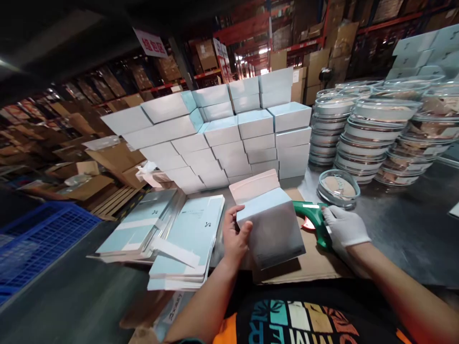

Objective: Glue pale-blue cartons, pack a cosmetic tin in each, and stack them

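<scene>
My left hand (236,236), bare, grips the left edge of a small light-blue and grey carton (274,229), thumb on the near face and fingers behind. The carton is tilted up, and a pale flap (254,187) stands open at its far side. In a white glove, my right hand (344,225) is closed on the right end of a green tape dispenser (315,220). That tool lies close to the carton's right side, above a sheet of brown cardboard (319,265). How the fingers wrap its handle is partly hidden.
A wall of stacked white-blue cartons (229,138) stands behind. Round clear-lidded tubs (373,138) are piled at right, with a single round container (338,186) in front. Flat folded cartons (190,234) lie at left, beyond them a blue crate (43,243).
</scene>
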`<action>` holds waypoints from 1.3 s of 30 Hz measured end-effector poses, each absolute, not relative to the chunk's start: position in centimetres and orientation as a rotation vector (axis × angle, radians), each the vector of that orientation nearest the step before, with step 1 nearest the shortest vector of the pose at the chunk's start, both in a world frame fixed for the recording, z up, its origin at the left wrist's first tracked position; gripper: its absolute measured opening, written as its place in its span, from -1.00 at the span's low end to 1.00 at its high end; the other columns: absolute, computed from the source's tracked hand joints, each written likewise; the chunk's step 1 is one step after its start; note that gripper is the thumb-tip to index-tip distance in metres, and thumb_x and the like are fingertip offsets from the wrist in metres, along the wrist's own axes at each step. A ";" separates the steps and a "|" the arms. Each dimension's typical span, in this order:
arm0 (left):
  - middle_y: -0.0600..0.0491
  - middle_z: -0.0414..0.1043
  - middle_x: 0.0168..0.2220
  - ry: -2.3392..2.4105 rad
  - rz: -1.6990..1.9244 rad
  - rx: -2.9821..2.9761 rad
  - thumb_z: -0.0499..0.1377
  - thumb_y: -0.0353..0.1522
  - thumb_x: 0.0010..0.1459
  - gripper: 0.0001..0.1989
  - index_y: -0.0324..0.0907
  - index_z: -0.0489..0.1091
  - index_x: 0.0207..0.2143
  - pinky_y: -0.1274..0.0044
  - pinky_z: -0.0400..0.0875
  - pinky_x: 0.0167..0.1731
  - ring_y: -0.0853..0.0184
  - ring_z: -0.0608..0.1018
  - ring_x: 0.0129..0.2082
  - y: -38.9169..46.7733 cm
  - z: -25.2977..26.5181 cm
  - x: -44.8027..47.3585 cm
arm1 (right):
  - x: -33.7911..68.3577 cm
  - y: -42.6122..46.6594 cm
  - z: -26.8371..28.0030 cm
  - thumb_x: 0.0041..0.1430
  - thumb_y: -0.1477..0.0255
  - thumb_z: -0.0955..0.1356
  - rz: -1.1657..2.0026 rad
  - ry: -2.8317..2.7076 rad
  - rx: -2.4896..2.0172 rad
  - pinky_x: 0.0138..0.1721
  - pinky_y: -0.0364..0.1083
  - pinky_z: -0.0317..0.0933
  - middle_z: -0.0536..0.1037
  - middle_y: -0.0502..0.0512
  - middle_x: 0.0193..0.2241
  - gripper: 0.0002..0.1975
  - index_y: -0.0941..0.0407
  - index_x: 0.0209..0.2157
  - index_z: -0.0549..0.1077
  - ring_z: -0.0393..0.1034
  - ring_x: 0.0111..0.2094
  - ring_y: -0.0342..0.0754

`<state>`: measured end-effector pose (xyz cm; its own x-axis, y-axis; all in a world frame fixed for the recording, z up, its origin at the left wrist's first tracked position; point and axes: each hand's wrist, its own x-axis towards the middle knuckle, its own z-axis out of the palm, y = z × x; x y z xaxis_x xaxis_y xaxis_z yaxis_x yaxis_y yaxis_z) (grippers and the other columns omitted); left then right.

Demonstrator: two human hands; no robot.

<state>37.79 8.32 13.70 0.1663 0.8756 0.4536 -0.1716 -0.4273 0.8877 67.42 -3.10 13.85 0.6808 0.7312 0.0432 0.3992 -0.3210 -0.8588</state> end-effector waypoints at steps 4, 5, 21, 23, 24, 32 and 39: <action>-0.03 0.56 -0.18 0.613 1.479 1.558 0.39 0.26 0.05 -0.28 -0.12 0.49 -0.05 0.43 0.47 -0.19 0.19 0.59 -0.22 8.6 13.3 38.5 | 64.4 -2.6 16.5 0.34 -0.06 0.37 0.498 -1.073 -1.565 0.11 0.13 0.49 0.71 0.22 0.02 -0.48 0.04 0.05 0.60 0.61 0.05 0.21; -0.03 0.56 -0.18 0.577 1.463 1.583 0.39 0.24 0.07 -0.30 -0.12 0.50 -0.04 0.43 0.47 -0.20 0.19 0.59 -0.23 8.6 13.2 38.6 | 63.3 -2.2 17.2 0.35 -0.05 0.36 0.551 -1.139 -1.453 0.15 0.16 0.48 0.68 0.24 0.09 -0.42 0.05 0.18 0.54 0.60 0.09 0.21; -0.10 0.60 0.00 0.078 1.408 1.974 0.43 -0.08 0.28 -0.67 -0.07 0.61 -0.05 0.15 0.53 0.19 0.04 0.65 0.16 11.1 13.8 37.6 | 62.6 -1.8 15.4 0.41 0.31 0.48 0.378 -1.751 -1.026 0.38 0.23 0.33 0.47 0.20 0.38 -0.72 -0.08 0.11 0.56 0.40 0.39 0.12; -0.13 0.65 0.06 -0.041 1.335 2.101 0.38 -0.12 0.34 -0.70 -0.03 0.65 0.03 0.09 0.48 0.26 0.02 0.61 0.23 11.4 14.4 37.1 | 62.1 -2.0 15.8 0.47 0.35 0.42 0.363 -1.808 -1.014 0.39 0.21 0.33 0.49 0.17 0.36 -0.72 -0.12 0.15 0.58 0.38 0.40 0.10; -0.12 0.67 0.07 -0.088 1.323 2.122 0.37 -0.16 0.36 -0.71 0.00 0.65 0.08 0.06 0.46 0.29 0.02 0.59 0.26 11.4 14.6 36.9 | 61.9 -2.1 16.1 0.48 0.37 0.40 0.349 -1.826 -1.011 0.40 0.20 0.33 0.51 0.15 0.34 -0.71 -0.13 0.16 0.60 0.38 0.40 0.10; -0.07 0.70 0.09 -0.058 1.319 2.088 0.35 -0.19 0.38 -0.71 0.07 0.63 0.12 0.05 0.38 0.34 0.01 0.56 0.32 11.2 14.0 37.2 | 61.4 -2.1 15.0 0.40 0.40 0.42 0.337 -1.753 -1.104 0.41 0.18 0.31 0.42 0.11 0.43 -0.55 -0.17 0.27 0.54 0.37 0.41 0.12; -0.39 0.16 0.52 0.551 1.108 1.459 0.53 0.29 -0.28 0.42 -0.02 0.06 0.52 0.04 0.33 0.35 -0.24 0.31 0.48 9.7 9.5 37.4 | 61.0 -2.2 12.8 0.07 0.13 0.53 0.575 -1.334 -1.496 0.17 0.18 0.53 0.66 0.32 0.11 -0.21 0.15 0.29 0.44 0.60 0.12 0.31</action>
